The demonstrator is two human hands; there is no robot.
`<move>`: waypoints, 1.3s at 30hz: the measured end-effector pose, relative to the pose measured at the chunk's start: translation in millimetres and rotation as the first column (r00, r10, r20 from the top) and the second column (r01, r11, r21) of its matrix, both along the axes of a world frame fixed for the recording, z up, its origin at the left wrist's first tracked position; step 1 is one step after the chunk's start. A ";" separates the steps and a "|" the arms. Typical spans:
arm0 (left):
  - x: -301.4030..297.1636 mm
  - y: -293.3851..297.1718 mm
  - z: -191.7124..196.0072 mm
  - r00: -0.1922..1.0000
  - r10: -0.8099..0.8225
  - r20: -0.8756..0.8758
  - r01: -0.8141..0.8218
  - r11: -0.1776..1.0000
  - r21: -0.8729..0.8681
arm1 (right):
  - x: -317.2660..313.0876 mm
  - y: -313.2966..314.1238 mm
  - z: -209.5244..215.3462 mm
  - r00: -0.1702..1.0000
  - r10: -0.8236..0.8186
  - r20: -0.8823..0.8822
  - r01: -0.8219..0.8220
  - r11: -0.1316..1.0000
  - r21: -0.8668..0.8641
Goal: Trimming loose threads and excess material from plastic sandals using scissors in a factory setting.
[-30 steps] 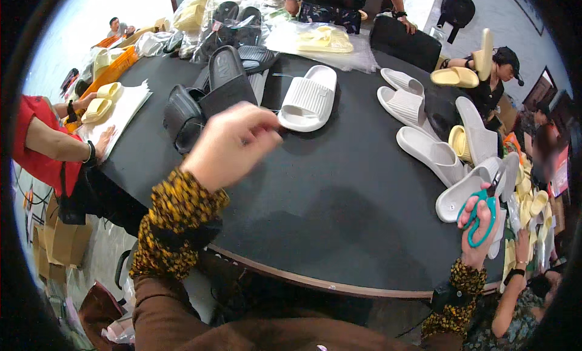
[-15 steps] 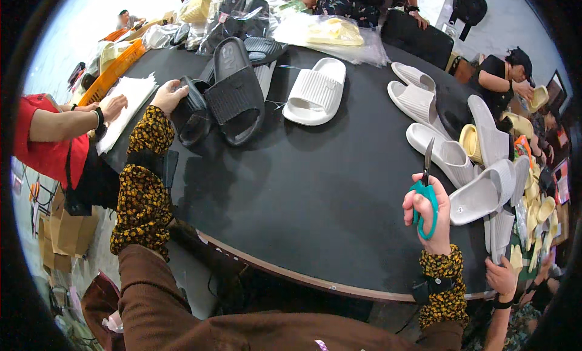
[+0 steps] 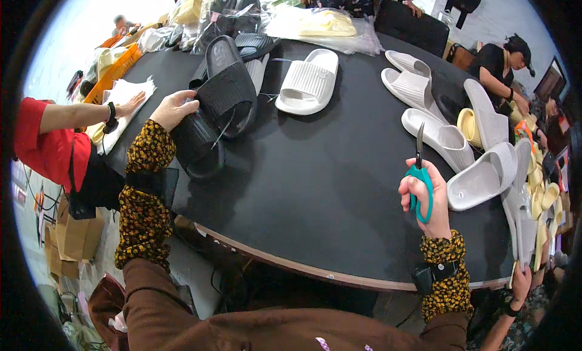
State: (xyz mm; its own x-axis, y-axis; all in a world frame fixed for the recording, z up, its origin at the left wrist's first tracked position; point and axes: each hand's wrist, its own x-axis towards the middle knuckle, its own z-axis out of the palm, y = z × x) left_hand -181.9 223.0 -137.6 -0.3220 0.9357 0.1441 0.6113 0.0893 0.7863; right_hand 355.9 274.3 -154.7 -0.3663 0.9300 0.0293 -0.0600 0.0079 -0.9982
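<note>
My left hand (image 3: 174, 110) grips the edge of a black slide sandal (image 3: 197, 149) at the left of the table. Leaning over that sandal is another black slide (image 3: 225, 102), and a thin pale tie shows at its strap. My right hand (image 3: 439, 206) holds scissors (image 3: 422, 192) with teal handles, fingers through the loops and blades pointing up and away. They are well apart from the black slides. A white slide (image 3: 308, 84) lies flat beyond the middle of the table, with a thin tie beside it.
White slides (image 3: 485, 178) and a pale yellow one (image 3: 469, 128) crowd the table's right side. A co-worker's hand (image 3: 521, 281) holds white slides at the near right edge. At left, another co-worker's hand (image 3: 128, 103) rests on white sheets (image 3: 124, 117). Bagged slides (image 3: 321, 23) line the far edge.
The black slide in my left hand has come nearer to me, and the tie now shows over it. My right hand still holds the scissors. The right co-worker's white slides have shifted right.
</note>
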 end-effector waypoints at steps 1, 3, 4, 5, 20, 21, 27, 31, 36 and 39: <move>-16.6 0.8 -8.2 0.997 0.019 -0.081 -0.014 0.998 0.061 | -1.0 -0.5 0.4 1.000 0.003 -0.005 -0.003 1.000 0.000; -16.4 1.3 -4.0 0.990 0.119 -0.077 -0.117 0.993 0.025 | -0.4 0.1 -0.8 1.000 -0.016 0.000 0.016 1.000 -0.027; -16.2 1.7 -2.1 0.972 0.221 -0.076 -0.223 0.975 -0.011 | 0.6 0.6 -1.5 1.000 -0.020 -0.001 0.020 0.999 -0.027; -10.2 4.1 1.1 0.963 0.259 -0.075 -0.259 0.966 0.011 | 1.4 0.6 -2.1 1.000 -0.018 -0.006 0.018 1.000 -0.025; 6.1 26.2 -14.1 0.920 -0.111 0.377 0.134 0.990 -0.035 | 2.9 1.7 -5.8 0.996 0.047 0.074 -0.040 0.995 -0.090; 17.9 26.9 -9.9 0.895 -0.067 0.442 0.115 0.990 -0.084 | 2.9 1.8 -4.5 0.994 0.055 0.092 -0.046 0.995 -0.092; 86.3 28.8 4.8 0.954 0.012 0.299 -0.026 0.999 0.041 | 3.9 2.5 -7.3 0.991 0.067 0.115 -0.059 0.995 -0.075; 94.7 30.9 6.9 0.965 -0.038 0.258 0.029 0.999 0.036 | 6.2 2.6 -8.2 0.993 0.072 0.090 -0.066 0.996 -0.067; 108.5 27.2 22.1 0.930 0.042 0.364 -0.016 0.997 -0.074 | 6.4 2.4 -6.4 0.995 0.033 0.089 -0.029 0.999 -0.045; 123.1 20.7 31.2 0.907 -0.002 0.420 0.027 0.998 -0.054 | 5.3 2.4 -4.7 0.999 -0.017 0.051 0.018 0.999 -0.031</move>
